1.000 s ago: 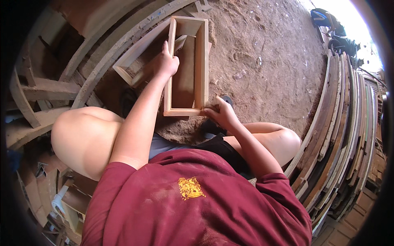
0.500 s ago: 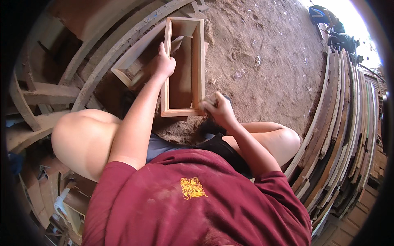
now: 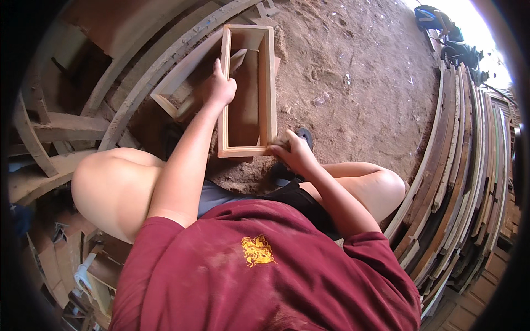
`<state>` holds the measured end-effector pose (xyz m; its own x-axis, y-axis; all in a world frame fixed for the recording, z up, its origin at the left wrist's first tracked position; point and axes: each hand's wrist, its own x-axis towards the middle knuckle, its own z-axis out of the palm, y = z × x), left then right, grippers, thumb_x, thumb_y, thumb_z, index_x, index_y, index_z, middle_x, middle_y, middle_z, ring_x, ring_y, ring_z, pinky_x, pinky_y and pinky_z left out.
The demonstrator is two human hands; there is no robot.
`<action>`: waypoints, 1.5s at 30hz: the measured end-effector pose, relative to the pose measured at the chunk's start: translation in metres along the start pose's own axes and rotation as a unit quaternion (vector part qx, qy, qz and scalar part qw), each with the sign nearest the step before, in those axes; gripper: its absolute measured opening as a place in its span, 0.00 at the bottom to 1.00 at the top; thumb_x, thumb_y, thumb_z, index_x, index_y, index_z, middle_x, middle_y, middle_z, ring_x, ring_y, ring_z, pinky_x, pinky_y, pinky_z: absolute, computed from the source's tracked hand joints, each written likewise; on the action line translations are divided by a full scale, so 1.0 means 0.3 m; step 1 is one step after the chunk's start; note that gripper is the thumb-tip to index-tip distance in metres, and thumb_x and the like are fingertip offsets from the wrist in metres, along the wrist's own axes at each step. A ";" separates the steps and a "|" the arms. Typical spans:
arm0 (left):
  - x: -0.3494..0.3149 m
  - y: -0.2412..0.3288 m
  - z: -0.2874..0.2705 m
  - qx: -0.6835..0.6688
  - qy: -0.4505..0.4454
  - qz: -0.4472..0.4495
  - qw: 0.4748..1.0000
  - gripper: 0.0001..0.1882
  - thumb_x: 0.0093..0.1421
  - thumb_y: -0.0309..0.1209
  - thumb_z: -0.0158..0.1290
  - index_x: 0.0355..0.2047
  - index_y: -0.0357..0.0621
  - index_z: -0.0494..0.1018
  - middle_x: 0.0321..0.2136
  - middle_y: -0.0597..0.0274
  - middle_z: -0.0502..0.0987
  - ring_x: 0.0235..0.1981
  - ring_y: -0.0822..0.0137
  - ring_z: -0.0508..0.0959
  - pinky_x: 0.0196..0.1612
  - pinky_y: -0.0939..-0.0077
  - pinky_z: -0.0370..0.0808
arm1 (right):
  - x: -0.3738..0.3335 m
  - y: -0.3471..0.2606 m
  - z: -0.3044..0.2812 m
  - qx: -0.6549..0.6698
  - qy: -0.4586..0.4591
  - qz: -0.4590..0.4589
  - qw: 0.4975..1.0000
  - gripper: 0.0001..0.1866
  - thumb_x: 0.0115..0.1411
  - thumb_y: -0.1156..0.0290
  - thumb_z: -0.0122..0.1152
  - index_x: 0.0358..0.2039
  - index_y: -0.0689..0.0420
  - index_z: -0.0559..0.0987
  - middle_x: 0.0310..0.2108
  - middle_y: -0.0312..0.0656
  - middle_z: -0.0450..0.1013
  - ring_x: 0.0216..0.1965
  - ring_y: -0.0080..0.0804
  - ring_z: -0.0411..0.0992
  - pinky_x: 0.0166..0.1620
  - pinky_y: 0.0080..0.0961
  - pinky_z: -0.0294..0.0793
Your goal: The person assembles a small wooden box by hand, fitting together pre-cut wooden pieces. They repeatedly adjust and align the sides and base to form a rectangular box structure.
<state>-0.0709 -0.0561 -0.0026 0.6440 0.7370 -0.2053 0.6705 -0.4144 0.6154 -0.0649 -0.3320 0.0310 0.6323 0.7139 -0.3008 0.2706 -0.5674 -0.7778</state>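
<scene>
A long, open wooden box frame (image 3: 267, 88) of pale wood stands in front of me, its narrow end toward my body. On its left rail, my left hand (image 3: 220, 89) is closed, with the thumb stretched along the top and the fingers hidden over the side. At the near right corner, my right hand (image 3: 296, 153) is closed with its fingertips against the wood. Something small and dull may be pinched there, but I cannot make it out. Another wooden frame (image 3: 161, 103) lies tilted beyond my left hand, partly covered by the first.
Brown sandy ground (image 3: 353, 105) spreads ahead and to the right. Long stacked planks (image 3: 441, 204) run along the right side. Curved-looking timber beams (image 3: 138, 83) and wooden parts crowd the left. A parked motorcycle (image 3: 450, 52) is at the far right. My bent legs flank the frame.
My right hand has shifted slightly at the near right corner, and its fingers look less blurred. My left hand keeps its grip, and the frame has barely moved.
</scene>
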 end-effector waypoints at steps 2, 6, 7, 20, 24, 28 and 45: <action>0.008 -0.014 0.016 -0.002 -0.012 -0.014 1.000 0.42 0.51 0.35 0.47 0.67 0.49 0.48 0.45 0.38 0.75 0.45 0.45 0.77 0.50 0.54 0.73 | -0.004 -0.006 0.009 0.002 0.030 -0.050 0.998 0.20 0.56 0.59 0.66 0.29 0.62 0.68 0.25 0.52 0.74 0.28 0.45 0.74 0.33 0.35 0.71; 0.032 -0.039 0.027 -0.021 -0.016 -0.002 1.000 0.42 0.51 0.35 0.47 0.67 0.48 0.48 0.45 0.38 0.75 0.46 0.44 0.77 0.50 0.53 0.72 | 0.060 0.000 0.038 -0.003 0.095 -0.032 0.995 0.20 0.58 0.59 0.63 0.28 0.63 0.67 0.25 0.52 0.74 0.28 0.48 0.74 0.33 0.35 0.71; 0.025 -0.024 0.005 -0.015 -0.022 -0.003 1.000 0.42 0.51 0.35 0.47 0.67 0.47 0.48 0.45 0.38 0.75 0.46 0.44 0.77 0.51 0.53 0.72 | 0.048 -0.044 0.028 0.021 0.089 -0.018 0.996 0.20 0.59 0.57 0.61 0.29 0.63 0.67 0.26 0.55 0.73 0.30 0.53 0.74 0.34 0.39 0.71; 0.002 0.001 -0.010 -0.030 -0.019 -0.002 0.999 0.42 0.50 0.34 0.48 0.67 0.45 0.48 0.50 0.39 0.73 0.48 0.43 0.75 0.53 0.55 0.72 | -0.017 -0.033 0.041 -0.054 0.053 -0.010 0.997 0.18 0.63 0.59 0.56 0.33 0.63 0.70 0.30 0.58 0.75 0.36 0.61 0.73 0.37 0.47 0.71; 0.033 -0.068 0.020 -0.093 0.017 0.016 0.995 0.42 0.50 0.34 0.48 0.66 0.45 0.49 0.51 0.37 0.72 0.50 0.43 0.74 0.54 0.55 0.71 | 0.002 -0.040 0.044 -0.048 0.059 -0.041 0.996 0.18 0.62 0.58 0.57 0.31 0.63 0.70 0.27 0.59 0.73 0.32 0.59 0.72 0.34 0.45 0.70; 0.015 0.005 -0.021 -0.029 -0.057 -0.025 0.998 0.42 0.50 0.34 0.48 0.67 0.46 0.49 0.50 0.37 0.72 0.50 0.44 0.74 0.54 0.55 0.71 | 0.019 -0.016 0.044 -0.042 0.046 -0.030 0.998 0.18 0.61 0.58 0.58 0.31 0.63 0.71 0.27 0.56 0.73 0.32 0.56 0.74 0.35 0.42 0.71; 0.030 -0.044 0.012 -0.043 0.002 0.012 0.999 0.41 0.50 0.32 0.46 0.66 0.43 0.49 0.52 0.37 0.71 0.51 0.44 0.74 0.55 0.55 0.70 | 0.059 -0.038 -0.027 -0.071 0.017 -0.016 0.997 0.20 0.60 0.56 0.57 0.30 0.64 0.78 0.28 0.57 0.75 0.33 0.56 0.75 0.37 0.39 0.73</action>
<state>-0.0727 -0.0461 -0.0153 0.6588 0.7288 -0.1868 0.6198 -0.3850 0.6838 -0.0508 -0.3163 0.0389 0.6461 0.7190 -0.2560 0.3894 -0.5991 -0.6996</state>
